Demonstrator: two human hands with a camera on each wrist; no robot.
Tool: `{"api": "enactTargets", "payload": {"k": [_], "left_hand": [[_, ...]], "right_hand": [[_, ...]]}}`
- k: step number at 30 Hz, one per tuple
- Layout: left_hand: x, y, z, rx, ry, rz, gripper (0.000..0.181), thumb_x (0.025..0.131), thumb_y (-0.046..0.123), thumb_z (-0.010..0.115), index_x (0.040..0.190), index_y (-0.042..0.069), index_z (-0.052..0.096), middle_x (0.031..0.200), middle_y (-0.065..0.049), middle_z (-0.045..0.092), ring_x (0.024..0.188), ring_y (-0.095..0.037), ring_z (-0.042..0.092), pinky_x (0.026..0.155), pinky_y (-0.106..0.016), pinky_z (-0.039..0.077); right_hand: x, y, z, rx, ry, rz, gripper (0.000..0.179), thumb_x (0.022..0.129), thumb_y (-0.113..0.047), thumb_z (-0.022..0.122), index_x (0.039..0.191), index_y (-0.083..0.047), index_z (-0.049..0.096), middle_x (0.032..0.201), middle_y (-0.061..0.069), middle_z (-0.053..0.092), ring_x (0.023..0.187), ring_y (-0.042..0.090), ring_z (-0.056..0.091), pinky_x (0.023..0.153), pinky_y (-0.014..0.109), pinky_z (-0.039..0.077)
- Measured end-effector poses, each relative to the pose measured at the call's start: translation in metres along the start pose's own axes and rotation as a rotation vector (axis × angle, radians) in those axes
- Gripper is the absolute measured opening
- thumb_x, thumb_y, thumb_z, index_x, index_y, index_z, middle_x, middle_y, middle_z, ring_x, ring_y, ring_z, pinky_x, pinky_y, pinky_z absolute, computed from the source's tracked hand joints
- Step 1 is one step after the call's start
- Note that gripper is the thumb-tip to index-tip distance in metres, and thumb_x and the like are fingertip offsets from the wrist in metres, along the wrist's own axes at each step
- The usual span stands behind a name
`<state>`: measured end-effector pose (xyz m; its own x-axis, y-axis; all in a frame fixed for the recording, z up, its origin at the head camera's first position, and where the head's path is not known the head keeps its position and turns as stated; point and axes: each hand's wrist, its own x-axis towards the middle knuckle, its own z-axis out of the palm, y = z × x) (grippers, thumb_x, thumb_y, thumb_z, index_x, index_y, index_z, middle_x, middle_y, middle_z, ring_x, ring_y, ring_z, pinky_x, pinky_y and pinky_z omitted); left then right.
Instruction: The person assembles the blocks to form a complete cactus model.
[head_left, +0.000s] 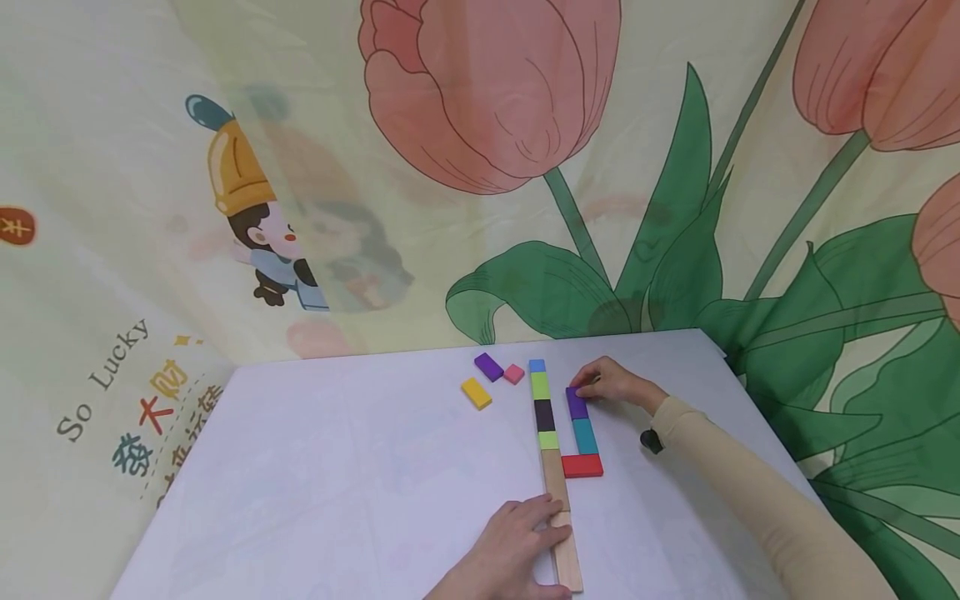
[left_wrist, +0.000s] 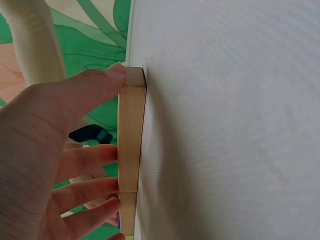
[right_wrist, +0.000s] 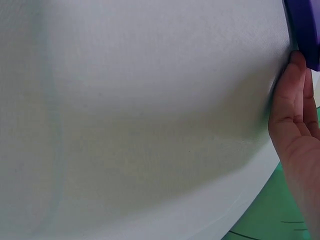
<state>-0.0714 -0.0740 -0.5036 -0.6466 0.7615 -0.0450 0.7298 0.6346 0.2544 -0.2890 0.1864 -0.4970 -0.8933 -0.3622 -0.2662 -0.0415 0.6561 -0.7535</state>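
Left grip (head_left: 517, 537), fingers spread, touches wooden blocks (left_wrist: 131, 140); right grip (head_left: 618, 385) pinches purple block (head_left: 578, 407).

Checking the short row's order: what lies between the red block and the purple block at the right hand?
One teal block, seen in the head view; no other block there.

The left hand (head_left: 516, 542) hides bits of wooden blocks (head_left: 567, 560) under it. The right wrist view cuts off the purple block (right_wrist: 305, 30) by the right hand (right_wrist: 296, 125). A black thing (head_left: 651, 442) behind that hand is too small to tell.
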Motion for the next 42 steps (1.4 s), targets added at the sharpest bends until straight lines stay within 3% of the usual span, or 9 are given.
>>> {"api": "enactTargets", "payload": {"k": [13, 19, 25, 28, 35, 42], "left_hand": [[0.001, 0.002, -0.001, 0.001, -0.011, -0.009, 0.067, 0.083, 0.073, 0.052, 0.137, 0.036, 0.053, 0.149, 0.010, 0.043, 0.138, -0.011, 0.040, 0.102, -0.034, 0.046], [0.002, 0.003, -0.001, -0.007, -0.022, -0.015, 0.067, 0.082, 0.074, 0.052, 0.137, 0.035, 0.053, 0.149, 0.011, 0.043, 0.138, -0.011, 0.040, 0.101, -0.034, 0.047], [0.001, 0.004, -0.002, -0.022, -0.025, -0.025, 0.067, 0.083, 0.074, 0.051, 0.137, 0.036, 0.052, 0.149, 0.011, 0.042, 0.138, -0.011, 0.040, 0.101, -0.035, 0.046], [0.001, 0.004, -0.003, -0.011, -0.021, -0.024, 0.066, 0.083, 0.074, 0.052, 0.137, 0.036, 0.053, 0.150, 0.011, 0.042, 0.138, -0.011, 0.040, 0.102, -0.035, 0.046], [0.002, 0.002, -0.003, 0.008, -0.018, -0.019, 0.064, 0.083, 0.072, 0.053, 0.135, 0.035, 0.056, 0.149, 0.010, 0.043, 0.138, -0.012, 0.040, 0.102, -0.035, 0.046], [0.002, 0.002, -0.002, -0.002, -0.023, -0.023, 0.064, 0.083, 0.072, 0.053, 0.135, 0.035, 0.056, 0.149, 0.010, 0.043, 0.138, -0.012, 0.040, 0.103, -0.036, 0.046]], "right_hand": [[-0.004, 0.002, 0.002, -0.005, 0.019, -0.010, 0.020, 0.088, -0.005, 0.068, 0.107, 0.001, 0.071, 0.107, 0.018, 0.068, 0.087, 0.018, 0.062, 0.080, 0.029, 0.057], [-0.008, 0.007, 0.002, 0.006, 0.080, -0.027, 0.026, 0.088, -0.015, 0.070, 0.111, -0.003, 0.069, 0.112, 0.015, 0.068, 0.093, 0.020, 0.062, 0.082, 0.033, 0.057], [-0.031, 0.005, 0.005, -0.185, 0.117, -0.147, 0.047, 0.081, -0.031, 0.078, 0.121, -0.009, 0.066, 0.132, 0.018, 0.058, 0.126, 0.039, 0.051, 0.102, 0.056, 0.045], [-0.046, 0.003, 0.009, -0.289, 0.122, -0.201, 0.054, 0.078, -0.036, 0.079, 0.124, -0.012, 0.066, 0.141, 0.016, 0.053, 0.135, 0.041, 0.043, 0.106, 0.062, 0.038], [-0.066, 0.003, 0.022, -0.419, 0.123, -0.275, 0.058, 0.076, -0.038, 0.080, 0.127, -0.014, 0.065, 0.144, 0.009, 0.052, 0.134, 0.036, 0.045, 0.105, 0.059, 0.041], [-0.070, 0.008, 0.028, -0.480, 0.092, -0.268, 0.055, 0.078, -0.041, 0.078, 0.125, -0.015, 0.066, 0.140, 0.007, 0.056, 0.130, 0.033, 0.049, 0.103, 0.055, 0.044]]}}
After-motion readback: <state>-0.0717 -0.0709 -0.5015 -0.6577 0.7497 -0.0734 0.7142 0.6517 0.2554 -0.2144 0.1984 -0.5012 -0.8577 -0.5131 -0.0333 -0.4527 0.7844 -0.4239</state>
